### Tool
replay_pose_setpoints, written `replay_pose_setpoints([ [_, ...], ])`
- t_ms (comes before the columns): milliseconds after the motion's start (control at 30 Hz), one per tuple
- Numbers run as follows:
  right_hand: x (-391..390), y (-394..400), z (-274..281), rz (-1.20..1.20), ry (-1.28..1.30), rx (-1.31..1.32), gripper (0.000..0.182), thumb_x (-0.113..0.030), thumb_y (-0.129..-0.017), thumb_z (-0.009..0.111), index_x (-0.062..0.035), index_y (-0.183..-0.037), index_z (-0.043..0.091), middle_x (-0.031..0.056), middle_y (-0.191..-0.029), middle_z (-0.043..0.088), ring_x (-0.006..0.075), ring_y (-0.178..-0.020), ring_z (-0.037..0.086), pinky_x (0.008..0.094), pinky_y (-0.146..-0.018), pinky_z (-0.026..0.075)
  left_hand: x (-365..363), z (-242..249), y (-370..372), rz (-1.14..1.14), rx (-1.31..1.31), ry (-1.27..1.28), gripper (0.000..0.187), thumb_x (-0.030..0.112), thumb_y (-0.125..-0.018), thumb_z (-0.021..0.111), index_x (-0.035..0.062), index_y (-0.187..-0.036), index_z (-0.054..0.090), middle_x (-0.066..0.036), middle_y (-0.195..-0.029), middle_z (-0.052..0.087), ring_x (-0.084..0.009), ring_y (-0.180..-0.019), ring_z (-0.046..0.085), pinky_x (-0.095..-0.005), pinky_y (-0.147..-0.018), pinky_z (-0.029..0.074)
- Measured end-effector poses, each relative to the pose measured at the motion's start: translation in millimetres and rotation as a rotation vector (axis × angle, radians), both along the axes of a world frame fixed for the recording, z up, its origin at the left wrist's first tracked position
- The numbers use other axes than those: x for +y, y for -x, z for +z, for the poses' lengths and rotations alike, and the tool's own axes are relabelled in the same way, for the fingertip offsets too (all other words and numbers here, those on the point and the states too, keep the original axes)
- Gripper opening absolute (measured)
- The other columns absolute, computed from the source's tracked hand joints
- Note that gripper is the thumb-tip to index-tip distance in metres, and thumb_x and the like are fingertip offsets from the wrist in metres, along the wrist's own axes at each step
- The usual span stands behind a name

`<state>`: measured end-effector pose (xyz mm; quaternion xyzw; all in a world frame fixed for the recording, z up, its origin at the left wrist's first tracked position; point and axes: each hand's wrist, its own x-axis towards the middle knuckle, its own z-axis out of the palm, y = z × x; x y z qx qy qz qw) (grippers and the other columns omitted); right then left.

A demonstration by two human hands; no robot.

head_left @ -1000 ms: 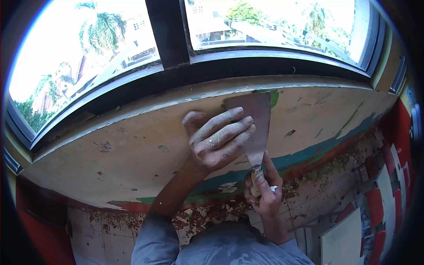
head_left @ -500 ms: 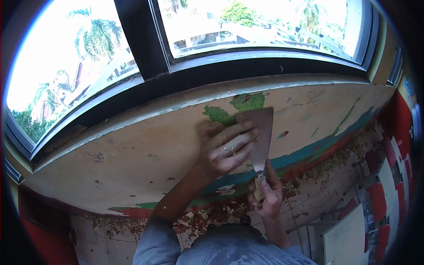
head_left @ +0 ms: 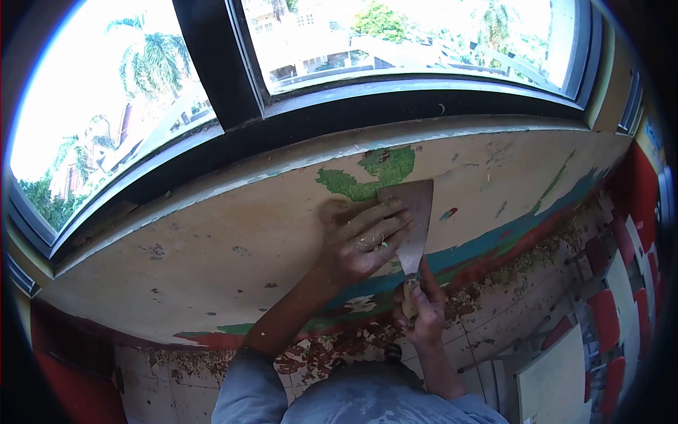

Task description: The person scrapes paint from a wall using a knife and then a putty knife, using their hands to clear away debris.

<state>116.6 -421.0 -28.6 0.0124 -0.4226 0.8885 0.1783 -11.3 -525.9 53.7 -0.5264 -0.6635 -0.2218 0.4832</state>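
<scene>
A scraper (head_left: pixel 417 215) with a wide metal blade lies against the beige wall (head_left: pixel 233 219), its upper edge just below a patch of exposed green paint (head_left: pixel 390 164). Its handle is wrapped by the fingers of my right hand (head_left: pixel 425 314). My left hand (head_left: pixel 367 237) presses its fingers on the left part of the blade, and its thumb side is near the wall. Pale flakes stick to the left fingers.
Above the wall is a window with a dark frame (head_left: pixel 219 67). Blue, green and red paint bands (head_left: pixel 487 237) run low on the wall. Paint chips litter the tiled floor (head_left: pixel 494 321). Red chairs (head_left: pixel 602 314) and a pale board (head_left: pixel 554 381) stand at the right.
The scraper blade and both hands have moved slightly down. More of the green patch shows above the blade, where beige paint covered it before.
</scene>
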Motion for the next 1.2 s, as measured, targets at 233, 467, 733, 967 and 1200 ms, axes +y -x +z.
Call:
replay_pose_setpoints([
  [233, 10, -4, 16, -0.054, -0.163, -0.063, 0.047, -0.008, -0.088, 0.044, -0.0082, -0.134, 0.033, 0.0076, -0.074, 0.056, 0.0070, -0.047, 0.045, 0.0199, -0.040, 0.038, 6, 12, -11, -0.008, -0.035, -0.046, 0.018, 0.014, -0.063, 0.064, 0.0147, -0.081, 0.066, 0.003, -0.094, 0.064, -0.0106, -0.099, 0.057, -0.0377, -0.085, 0.027],
  [467, 14, -8, 10, -0.107, -0.266, -0.076, 0.044, -0.008, -0.089, 0.044, -0.0079, -0.132, 0.036, 0.0039, -0.071, 0.054, 0.0044, -0.046, 0.041, 0.0192, -0.039, 0.036, 7, 2, -7, 0.010, -0.001, -0.046, 0.019, 0.014, -0.062, 0.064, 0.0148, -0.081, 0.066, 0.004, -0.095, 0.064, -0.0108, -0.099, 0.057, -0.0370, -0.085, 0.028],
  [733, 10, 1, 28, -0.129, -0.179, -0.075, 0.044, -0.008, -0.090, 0.042, -0.0069, -0.133, 0.035, 0.0023, -0.068, 0.051, 0.0049, -0.046, 0.038, 0.0192, -0.038, 0.035, 5, 19, -8, 0.062, 0.020, -0.015, 0.017, 0.013, -0.063, 0.064, 0.0152, -0.080, 0.066, 0.005, -0.095, 0.064, -0.0107, -0.099, 0.057, -0.0341, -0.080, 0.033],
  [967, 11, 1, 10, -0.143, -0.220, -0.042, 0.044, -0.008, -0.089, 0.040, -0.0029, -0.132, 0.034, 0.0071, -0.070, 0.053, 0.0063, -0.041, 0.039, 0.0193, -0.035, 0.034, 9, 7, -4, 0.031, 0.023, -0.041, 0.019, 0.011, -0.061, 0.064, 0.0130, -0.079, 0.066, 0.003, -0.095, 0.064, -0.0117, -0.099, 0.058, -0.0299, -0.076, 0.038],
  [1200, 13, 8, 19, -0.143, -0.259, -0.012, 0.044, -0.008, -0.089, 0.040, -0.0024, -0.132, 0.033, 0.0071, -0.070, 0.053, 0.0068, -0.042, 0.039, 0.0195, -0.036, 0.034, 12, 6, -4, 0.053, 0.009, -0.058, 0.019, 0.012, -0.061, 0.063, 0.0142, -0.080, 0.067, 0.004, -0.093, 0.064, -0.0104, -0.098, 0.057, -0.0346, -0.084, 0.032],
])
